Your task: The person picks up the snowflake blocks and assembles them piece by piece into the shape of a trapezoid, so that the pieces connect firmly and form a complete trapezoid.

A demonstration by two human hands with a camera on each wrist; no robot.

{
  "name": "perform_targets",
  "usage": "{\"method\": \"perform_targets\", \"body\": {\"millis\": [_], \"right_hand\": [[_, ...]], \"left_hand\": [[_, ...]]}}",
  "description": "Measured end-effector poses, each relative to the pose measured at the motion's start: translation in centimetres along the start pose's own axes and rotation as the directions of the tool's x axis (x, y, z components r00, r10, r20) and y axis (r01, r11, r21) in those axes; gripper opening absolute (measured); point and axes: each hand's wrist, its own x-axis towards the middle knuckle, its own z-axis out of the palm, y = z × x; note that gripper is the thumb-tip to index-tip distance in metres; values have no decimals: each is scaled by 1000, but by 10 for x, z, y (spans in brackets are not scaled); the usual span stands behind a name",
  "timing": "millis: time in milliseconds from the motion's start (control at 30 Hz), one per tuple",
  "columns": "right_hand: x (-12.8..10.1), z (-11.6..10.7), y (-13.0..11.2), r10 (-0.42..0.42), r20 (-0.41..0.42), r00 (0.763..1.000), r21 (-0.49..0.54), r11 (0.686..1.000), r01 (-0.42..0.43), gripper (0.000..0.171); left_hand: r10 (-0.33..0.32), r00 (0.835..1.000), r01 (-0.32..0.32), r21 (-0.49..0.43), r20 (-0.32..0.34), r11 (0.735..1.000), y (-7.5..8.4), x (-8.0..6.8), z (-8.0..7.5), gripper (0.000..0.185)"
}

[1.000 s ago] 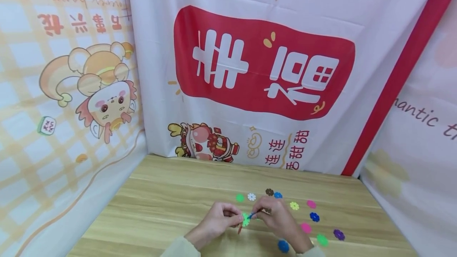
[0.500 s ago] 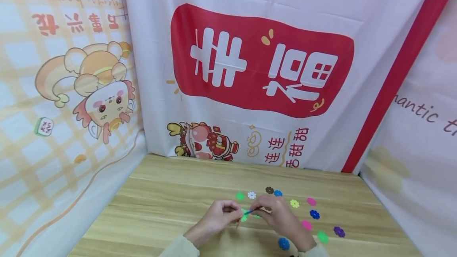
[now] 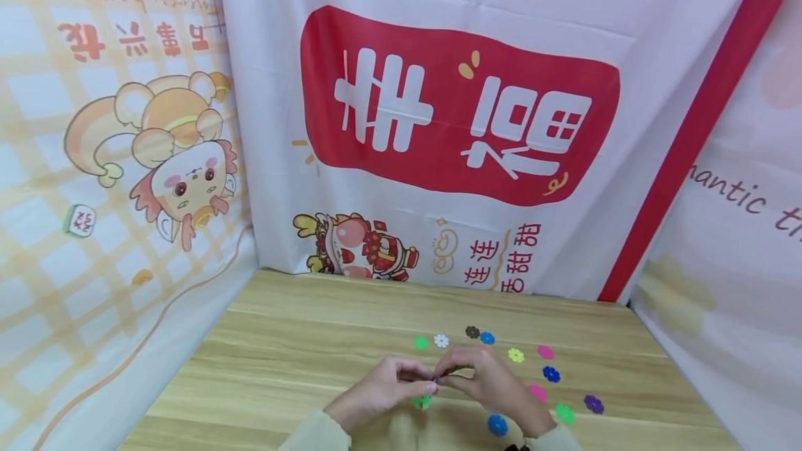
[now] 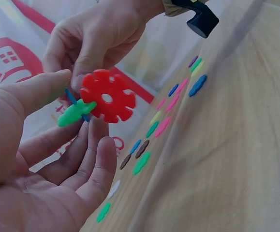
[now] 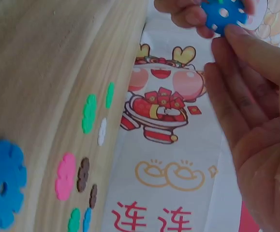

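Note:
A joined cluster of plastic snowflake discs is held up between both hands: a red disc (image 4: 92,89), a green disc (image 4: 71,115) and a blue disc (image 5: 213,20). My left hand (image 3: 390,390) pinches the blue disc between thumb and fingers, the blue one edge-on in the left wrist view. From the other side, my right hand (image 3: 485,380) has its thumb and index finger on the lower edge of that blue disc. The fingertips of both hands meet in the head view, where only the green and a bit of red show beneath the left thumb.
Loose snowflake discs lie flat on the wooden table (image 3: 282,339), among them a white one (image 3: 441,341), a yellow one (image 3: 516,355), a purple one (image 3: 594,404) and a blue one (image 3: 498,425) by the right forearm. Printed cloth (image 3: 276,159) walls the table's back and sides.
The hands have drawn together until the fingertips meet. The cluster has turned, its green disc now lower beneath the left thumb; earlier the right hand's blue disc was visible at the green one's edge.

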Motion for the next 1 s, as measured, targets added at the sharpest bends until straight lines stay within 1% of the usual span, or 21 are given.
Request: {"method": "perform_targets", "body": {"millis": [33,100,200,233,333,433,500,567,667,800,900,1000], "right_hand": [[-1,-1,2,53,15,998,0,999,-53,16],[-2,-4,8,150,43,988,-4,989,-150,16],[-3,-8,19,288,93,953,-39,958,-285,16],[-3,-9,23,320,116,940,-48,947,-316,16],[-1,-9,36,377,172,910,-77,926,-369,20],[2,-8,47,402,209,891,-116,915,-386,24],[5,-6,53,400,224,889,-146,915,-375,26],[7,-5,58,385,242,891,-172,921,-351,27],[10,-3,63,358,272,893,-171,931,-322,26],[13,0,67,343,296,891,-151,938,-311,24],[15,3,68,341,299,891,-151,939,-308,21],[18,4,69,360,306,882,-159,932,-325,18]], "left_hand": [[-20,1000,20,18,-17,1000,0,0,-2,31],[-55,997,57,43,-52,997,0,0,-7,31],[-86,990,93,56,-111,994,-2,0,-16,31],[-89,989,96,54,-122,994,-3,0,-18,32],[-97,986,104,44,-138,994,-6,0,-24,36],[-103,985,111,46,-138,993,-9,1,-26,39],[-109,985,116,47,-137,992,-10,2,-26,40],[-113,984,119,36,-137,992,-11,3,-26,41],[-114,985,117,11,-132,993,-10,4,-27,43],[-96,988,96,-5,-124,995,-8,3,-27,44],[-81,989,81,-7,-124,997,-7,1,-27,42],[-81,989,80,-15,-127,997,-6,-1,-29,41]]}}
